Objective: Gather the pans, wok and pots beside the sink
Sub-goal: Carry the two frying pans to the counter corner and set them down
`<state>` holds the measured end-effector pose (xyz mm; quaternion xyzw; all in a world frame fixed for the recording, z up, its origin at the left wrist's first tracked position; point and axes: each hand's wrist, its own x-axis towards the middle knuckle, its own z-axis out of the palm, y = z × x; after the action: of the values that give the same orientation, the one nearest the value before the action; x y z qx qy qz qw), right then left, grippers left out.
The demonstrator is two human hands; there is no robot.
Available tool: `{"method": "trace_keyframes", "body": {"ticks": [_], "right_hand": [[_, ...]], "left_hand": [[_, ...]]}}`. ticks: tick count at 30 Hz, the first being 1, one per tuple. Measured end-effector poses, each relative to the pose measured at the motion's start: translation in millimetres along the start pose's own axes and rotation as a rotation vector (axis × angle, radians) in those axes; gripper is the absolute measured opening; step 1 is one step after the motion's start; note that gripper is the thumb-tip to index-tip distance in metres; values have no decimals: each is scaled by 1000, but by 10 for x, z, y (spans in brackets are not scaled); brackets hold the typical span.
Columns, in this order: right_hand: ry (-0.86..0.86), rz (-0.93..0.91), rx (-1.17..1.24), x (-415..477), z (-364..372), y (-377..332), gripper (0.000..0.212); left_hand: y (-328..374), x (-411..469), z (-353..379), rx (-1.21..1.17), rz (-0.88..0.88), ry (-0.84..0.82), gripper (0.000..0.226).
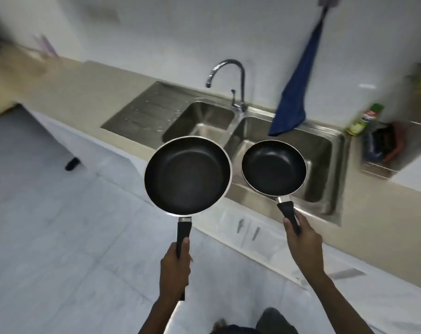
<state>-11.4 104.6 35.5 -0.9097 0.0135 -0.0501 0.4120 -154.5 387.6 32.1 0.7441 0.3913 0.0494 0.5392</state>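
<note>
My left hand (175, 268) grips the black handle of a large black non-stick pan (187, 175), held level in the air over the counter's front edge. My right hand (301, 237) grips the handle of a smaller black pan (273, 167), which hovers above the right basin of the steel double sink (325, 150). The two pans are side by side, rims close but apart. Both are empty.
A curved tap (228, 78) rises behind the sink, with a ribbed drainboard (142, 112) to its left and beige counter (67, 85) beyond. A blue cloth (298, 85) hangs on the wall. Bottles (363, 119) and a wire rack (383, 150) stand at the right.
</note>
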Motion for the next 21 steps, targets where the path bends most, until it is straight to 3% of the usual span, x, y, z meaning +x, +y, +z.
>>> {"method": "trace_keyframes", "body": {"ticks": [11,21], "right_hand": [[-299,-235,115,681,2158,-1933,40],[-423,-294,129,1526,4224,-3581,39]], "left_hand": [[-171,1477,-1819,-128,-104,328,51],[-162,3263,-3281,-175,-189,458,58]]}}
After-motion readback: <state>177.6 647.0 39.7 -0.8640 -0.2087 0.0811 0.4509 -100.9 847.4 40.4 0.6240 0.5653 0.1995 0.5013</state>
